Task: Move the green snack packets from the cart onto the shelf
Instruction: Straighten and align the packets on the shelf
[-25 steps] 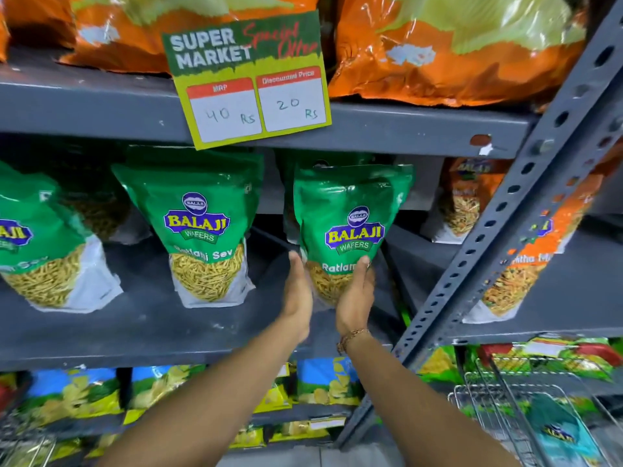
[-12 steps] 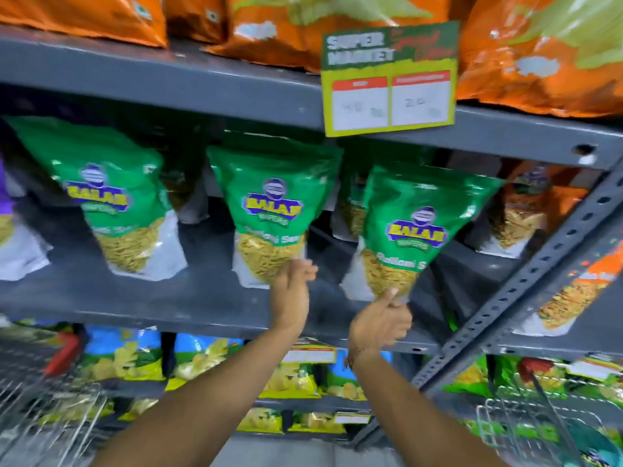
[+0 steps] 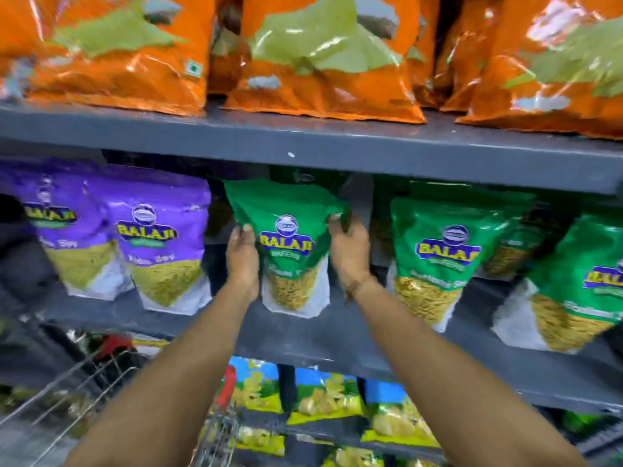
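Left hand: the left hand (image 3: pixel 243 261) is curled around the left edge of a glossy green plastic snack packet (image 3: pixel 292 246) at centre frame, fingers closed on the crinkled upper corner.
Right hand: the right hand (image 3: pixel 350 252) mirrors it on the packet's right edge, fingertips pinching the top fold, a thin bracelet at the wrist.
Packet in play: it stands upright on the grey metal middle shelf (image 3: pixel 303 335), its white base down on the board, the clear window showing yellow sev; both hands are on it, so it reads as being squared up, not let go yet.
Neighbours on the right: two more green packets of the same brand (image 3: pixel 438 261) stand on the same shelf, centre right and far right, the far one leaning.
Neighbours on the left: purple packets with the same logo (image 3: pixel 161 244) fill the left of the shelf, just beside the one in hand.
Above: big orange foil bags (image 3: pixel 323 65) line the top shelf across the upper frame.
Below: blue and yellow chip bags (image 3: pixel 323 396) sit on the bottom shelf, lower centre.
Cart: the wire shopping cart with a red handle (image 3: pixel 114 365) pokes in at lower left, too blurred to say whether green packets remain inside.
Progress: three green packets up, this one nearly placed; likely well along, though what's left in the cart is anyone's guess.
Next call: release, then check the cart.
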The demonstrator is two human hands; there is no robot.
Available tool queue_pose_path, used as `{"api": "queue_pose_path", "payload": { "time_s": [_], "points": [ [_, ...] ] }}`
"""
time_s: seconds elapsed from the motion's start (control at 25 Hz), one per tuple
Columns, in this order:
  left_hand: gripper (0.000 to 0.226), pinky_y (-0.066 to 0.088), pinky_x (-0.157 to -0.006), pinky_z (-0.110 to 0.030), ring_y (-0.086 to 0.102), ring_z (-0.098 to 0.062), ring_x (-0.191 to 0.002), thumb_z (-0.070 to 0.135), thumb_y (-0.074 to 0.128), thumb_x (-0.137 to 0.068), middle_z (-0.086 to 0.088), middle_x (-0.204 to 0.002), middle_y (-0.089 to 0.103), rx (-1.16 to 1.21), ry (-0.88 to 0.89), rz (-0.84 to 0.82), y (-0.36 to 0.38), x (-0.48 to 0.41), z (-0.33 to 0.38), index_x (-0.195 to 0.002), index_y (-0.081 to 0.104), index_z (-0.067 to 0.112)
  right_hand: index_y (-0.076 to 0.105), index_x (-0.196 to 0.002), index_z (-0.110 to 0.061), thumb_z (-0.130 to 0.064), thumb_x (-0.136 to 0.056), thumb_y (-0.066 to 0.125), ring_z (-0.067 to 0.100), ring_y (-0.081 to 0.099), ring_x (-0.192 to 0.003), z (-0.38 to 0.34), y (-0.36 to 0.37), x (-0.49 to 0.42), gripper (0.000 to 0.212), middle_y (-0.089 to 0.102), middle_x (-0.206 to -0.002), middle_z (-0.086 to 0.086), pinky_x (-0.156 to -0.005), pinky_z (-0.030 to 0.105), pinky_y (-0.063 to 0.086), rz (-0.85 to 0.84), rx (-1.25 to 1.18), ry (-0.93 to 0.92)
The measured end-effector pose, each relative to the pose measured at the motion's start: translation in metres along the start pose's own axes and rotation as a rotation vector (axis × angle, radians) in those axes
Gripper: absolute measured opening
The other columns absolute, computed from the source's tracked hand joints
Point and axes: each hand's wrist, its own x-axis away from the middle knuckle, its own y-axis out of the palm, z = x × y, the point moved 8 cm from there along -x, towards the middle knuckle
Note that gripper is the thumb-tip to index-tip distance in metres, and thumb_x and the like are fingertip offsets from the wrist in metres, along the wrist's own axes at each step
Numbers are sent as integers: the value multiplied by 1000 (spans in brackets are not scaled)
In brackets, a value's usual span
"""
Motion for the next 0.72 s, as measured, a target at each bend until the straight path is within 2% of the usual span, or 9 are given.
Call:
{"api": "queue_pose_path", "payload": {
  "time_s": [0.08, 0.16, 0.24, 0.28, 0.36, 0.44, 0.52, 0.64, 0.72],
  "points": [
    [15, 41, -85, -33, 53, -12, -83, 9, 48, -92, -2, -91, 61, -44, 79, -63, 6, -9, 18, -89, 62, 14, 65, -83, -5, -16, -88, 55, 19, 52, -77, 0, -9, -12, 15, 63, -77, 12, -74, 37, 41, 81, -124, 25],
    [18, 44, -76, -25, 54, -1, -73, 10, 50, -91, 5, -82, 60, -44, 130, -80, 3, -6, 20, -79, 57, 21, 61, -69, -17, -23, -91, 52, 12, 53, -74, 12, -11, -8, 24, 63, -74, 1, -74, 32, 43, 120, -317, 78],
    [12, 47, -82, -18, 59, 5, -87, 21, 53, -90, 4, -101, 64, -49, 91, -208, 1, 3, 1, -100, 57, 18, 65, -89, -23, -42, -93, 40, 12, 60, -100, 42, 10, 4, 32, 67, -101, -2, -93, 31, 46, -1, -465, 193],
    [28, 47, -88, -20, 59, 0, -99, 29, 57, -86, 3, -113, 63, -76, 47, -296, 2, 9, -12, -112, 53, 20, 63, -105, -26, -52, -91, 35, 11, 55, -116, 57, 24, 15, 41, 63, -118, -5, -104, 32, 41, -101, -482, 240],
    [39, 47, -91, -28, 59, -12, -107, 44, 65, -73, 2, -118, 63, -170, -42, -405, -1, 22, -32, -109, 55, 31, 48, -130, -26, -60, -88, 31, 5, 47, -123, 74, 35, 38, 57, 51, -137, -7, -109, 25, 36, -246, -268, 225],
    [31, 50, -88, -33, 63, -18, -102, 46, 68, -70, -2, -111, 67, -266, -57, -354, -10, 28, -38, -96, 57, 33, 41, -133, -20, -46, -94, 30, -7, 51, -104, 72, 29, 52, 48, 55, -122, -14, -90, 7, 42, -228, -123, 203],
    [31, 51, -87, -35, 64, -21, -103, 43, 67, -74, -2, -105, 68, -281, -45, -341, -12, 34, -40, -99, 57, 27, 44, -129, -20, -41, -96, 30, -9, 51, -95, 69, 24, 62, 41, 54, -106, -23, -76, 2, 40, -199, -98, 223],
    [56, 49, -91, -36, 61, -22, -106, 53, 61, -69, -7, -112, 65, -254, 48, -197, -17, 46, -27, -111, 54, 15, 54, -115, -18, -44, -94, 34, 7, 55, -102, 69, 5, 74, 39, 60, -107, -10, -87, 14, 41, -99, -105, 247],
    [58, 44, -86, -39, 57, -30, -94, 56, 51, -71, -18, -100, 60, -387, 190, 79, -34, 69, -17, -96, 53, 4, 57, -97, -13, -43, -94, 36, 19, 54, -93, 77, -34, 83, 37, 60, -93, 1, -84, 29, 38, 194, -109, 269]
  ]
}}
